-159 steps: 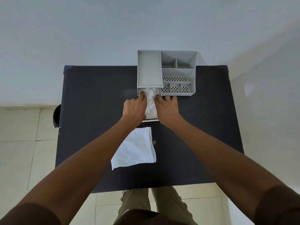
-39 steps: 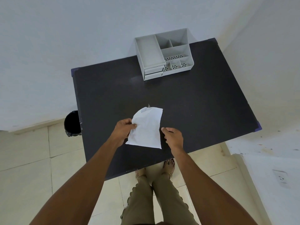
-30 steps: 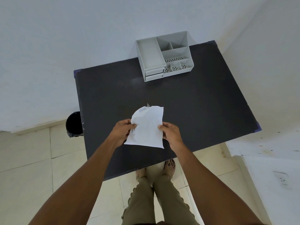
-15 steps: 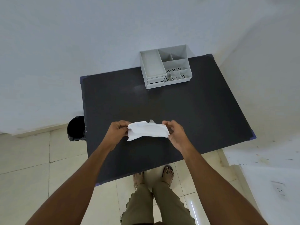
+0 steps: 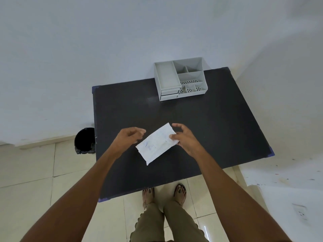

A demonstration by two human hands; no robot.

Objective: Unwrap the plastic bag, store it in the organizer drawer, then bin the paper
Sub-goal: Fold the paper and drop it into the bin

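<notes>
A folded white paper hangs above the black table, tilted with one corner pointing down. My right hand pinches its right edge between thumb and fingers. My left hand hovers just left of the paper with loosely curled fingers, not touching it. The grey organizer stands at the table's far edge, both its small drawers pushed in. The plastic bag is out of sight.
A black bin with a dark liner stands on the tiled floor by the table's left side. White walls rise behind and to the right. My feet show below the table's near edge.
The paper, held flat by both hands a second ago, got folded in half. My left hand has let go and the paper now dangles from my right hand alone.
</notes>
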